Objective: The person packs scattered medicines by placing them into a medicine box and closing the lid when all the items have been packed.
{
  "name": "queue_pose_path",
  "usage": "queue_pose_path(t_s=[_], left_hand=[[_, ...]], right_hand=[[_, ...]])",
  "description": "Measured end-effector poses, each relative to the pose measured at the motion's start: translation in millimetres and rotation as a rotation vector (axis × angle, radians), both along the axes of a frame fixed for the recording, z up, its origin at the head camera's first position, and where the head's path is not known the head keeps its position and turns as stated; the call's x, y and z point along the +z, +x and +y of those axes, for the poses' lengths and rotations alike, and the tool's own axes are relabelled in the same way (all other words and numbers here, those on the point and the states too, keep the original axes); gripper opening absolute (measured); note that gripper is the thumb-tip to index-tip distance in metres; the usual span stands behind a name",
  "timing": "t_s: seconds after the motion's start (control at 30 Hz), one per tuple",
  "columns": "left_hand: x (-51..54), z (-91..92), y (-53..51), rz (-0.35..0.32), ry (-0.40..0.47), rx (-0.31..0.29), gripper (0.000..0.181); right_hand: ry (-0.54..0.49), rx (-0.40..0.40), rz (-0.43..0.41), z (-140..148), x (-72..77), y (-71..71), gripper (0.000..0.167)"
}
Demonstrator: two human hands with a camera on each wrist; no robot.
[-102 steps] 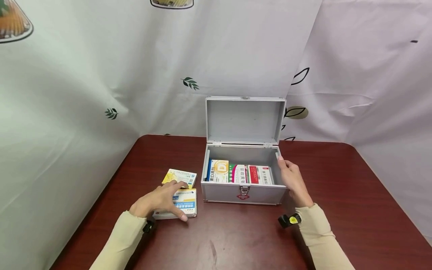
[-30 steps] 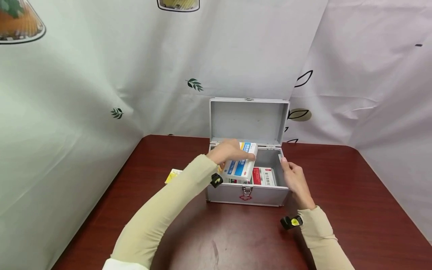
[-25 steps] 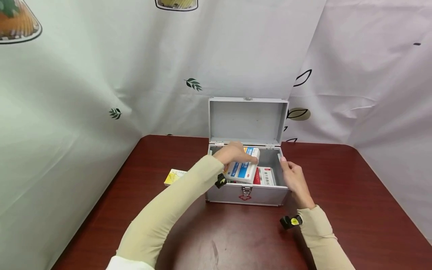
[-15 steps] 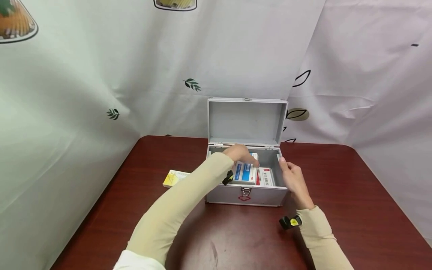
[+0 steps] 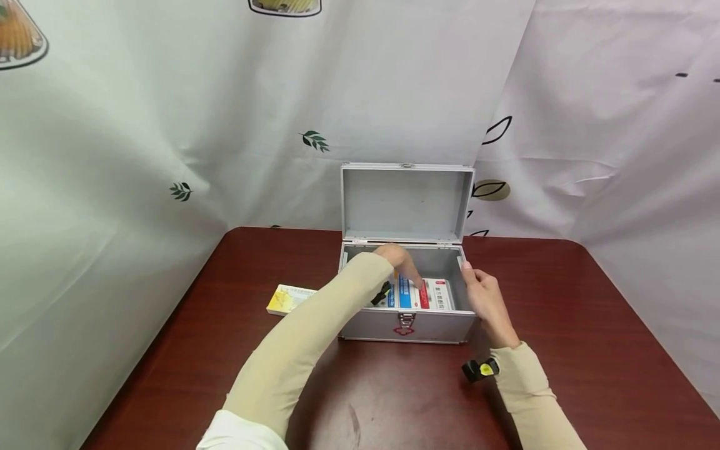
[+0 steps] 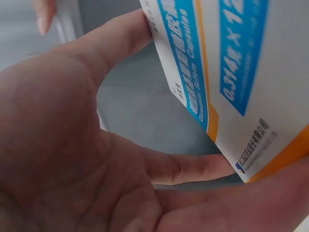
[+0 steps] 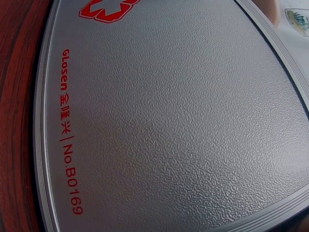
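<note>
An aluminium first-aid case stands with its lid up in the head view. Inside its body my left hand holds a white, blue and orange medicine box, thumb on one edge and fingers on the other. Close up in the left wrist view, this same medicine box tilts between the fingers. My right hand grips the right wall of the case, thumb over the rim. A red-and-white medicine box lies in the case, right of the held one. My left forearm hides the case's left part.
On the dark red table, left of the case, lies a yellow-and-white medicine box, partly behind my left sleeve. The raised lid stands before a white curtain. The case's textured side fills the right wrist view.
My left hand has taken the blue-and-white medicine box from the table, carried it right over the case and lowered it inside. My right hand has stayed on the case's right wall.
</note>
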State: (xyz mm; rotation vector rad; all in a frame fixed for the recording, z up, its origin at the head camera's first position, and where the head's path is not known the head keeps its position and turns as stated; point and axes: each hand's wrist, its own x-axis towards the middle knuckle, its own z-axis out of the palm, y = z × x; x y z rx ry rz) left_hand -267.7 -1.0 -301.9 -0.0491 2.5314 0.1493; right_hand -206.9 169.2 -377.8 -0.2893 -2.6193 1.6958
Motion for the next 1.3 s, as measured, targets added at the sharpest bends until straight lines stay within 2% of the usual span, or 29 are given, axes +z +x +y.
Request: queue_pose_path(t_s=[0.1,0.17,0.27,0.53,0.83,1.0,1.1,1.2,1.3], left_hand=[[-2.8,1.5,-2.3,-0.038,-0.007,-0.015,0.071],[-5.0,3.1,-2.7,-0.041,-0.023,-0.02,0.07],[-8.3,6.0,-1.3,-0.015,-0.042,-0.025,0.072],[-20.5,9.6,6.0,0.055,-0.072,-0.087,0.068],[-29.1,8.3,7.7,0.086,-0.051,-0.098,0.064],[-31.0,2.2,4.0,0.103,-0.045,-0.172,0.066],[-29.2,-1.8,-0.6,0.064,-0.053,-0.21,0.076],[-22.5,-6.1,-5.9,-0.012,-0.031,-0.194,0.085],[-12.8,-11.3,-9.2,-0.07,0.041,-0.157,0.086]], right_hand=[[-0.002,0.0,-0.009,0.1,0.4,0.2,0.071],[-0.002,0.003,-0.015,0.1,0.6,0.0,0.071],[0.004,0.002,-0.017,0.6,0.5,-0.1,0.072],[0.008,-0.002,-0.013,-0.1,0.7,-0.3,0.07],[0.021,-0.004,0.003,-0.7,1.8,0.4,0.069],[0.013,0.001,-0.01,-1.2,3.0,0.6,0.071],[0.013,0.002,-0.009,-1.3,2.8,0.7,0.07],[0.01,0.003,-0.012,-1.1,2.3,0.8,0.07],[0.01,0.005,-0.012,0.0,1.5,0.7,0.07]])
